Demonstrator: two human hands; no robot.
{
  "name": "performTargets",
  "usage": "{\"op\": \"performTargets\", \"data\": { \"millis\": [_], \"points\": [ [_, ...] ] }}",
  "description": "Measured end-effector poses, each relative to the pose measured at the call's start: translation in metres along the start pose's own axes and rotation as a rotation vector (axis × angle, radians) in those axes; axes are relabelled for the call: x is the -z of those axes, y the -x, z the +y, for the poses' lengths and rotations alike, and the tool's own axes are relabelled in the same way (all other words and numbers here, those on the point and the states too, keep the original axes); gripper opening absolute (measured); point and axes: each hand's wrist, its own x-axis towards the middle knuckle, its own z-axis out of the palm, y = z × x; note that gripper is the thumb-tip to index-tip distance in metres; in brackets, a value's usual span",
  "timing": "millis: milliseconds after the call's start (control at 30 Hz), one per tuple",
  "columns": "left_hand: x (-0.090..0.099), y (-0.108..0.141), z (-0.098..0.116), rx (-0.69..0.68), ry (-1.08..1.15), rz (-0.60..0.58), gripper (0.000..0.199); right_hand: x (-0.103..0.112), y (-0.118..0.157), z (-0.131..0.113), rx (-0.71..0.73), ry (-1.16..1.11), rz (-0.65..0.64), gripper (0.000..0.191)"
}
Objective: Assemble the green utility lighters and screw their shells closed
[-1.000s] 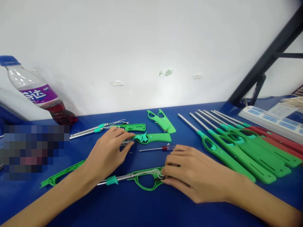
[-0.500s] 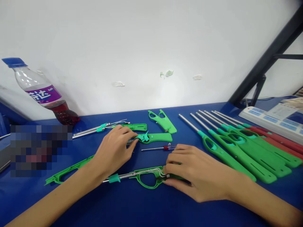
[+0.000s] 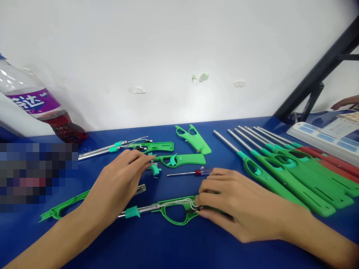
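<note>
My right hand [image 3: 232, 201] is closed on the handle end of an opened green lighter [image 3: 175, 220], whose white wires, metal rod and teal collar [image 3: 132, 212] show to its left. My left hand [image 3: 120, 177] has its fingertips pressed together at a small teal trigger piece [image 3: 155, 169], with thin metal parts under the fingers. Beside those fingertips lies a green shell with a teal trigger [image 3: 185, 160]. A screwdriver [image 3: 182, 174] rests between the two hands. An empty green half shell [image 3: 63, 205] is partly hidden under my left forearm.
Several green lighters [image 3: 280, 179] and red ones [image 3: 333, 158] lie at the right, near a white power strip [image 3: 322, 138]. A tilted bottle [image 3: 42, 101] stands at the left. Behind are lighter parts [image 3: 114, 146] and green shells [image 3: 196, 140]. Another person's hand [image 3: 346, 101] shows far right.
My left hand has moved left, off the green shell, uncovering the teal trigger piece. My right hand keeps its grip. The view has shifted slightly, and another person's hand has appeared at far right.
</note>
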Motion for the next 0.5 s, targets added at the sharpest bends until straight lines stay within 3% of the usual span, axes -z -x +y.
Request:
{"op": "performTargets", "data": {
  "millis": [333,500],
  "points": [
    [0.013,0.015,-0.003,-0.077,0.068,-0.228,0.052,-0.001,0.001,-0.001,-0.032,-0.067,-0.008,0.022],
    [0.018,0.014,0.007,-0.052,0.001,-0.239,0.047,0.001,0.000,-0.002,-0.041,-0.064,-0.019,0.023]
  ]
}}
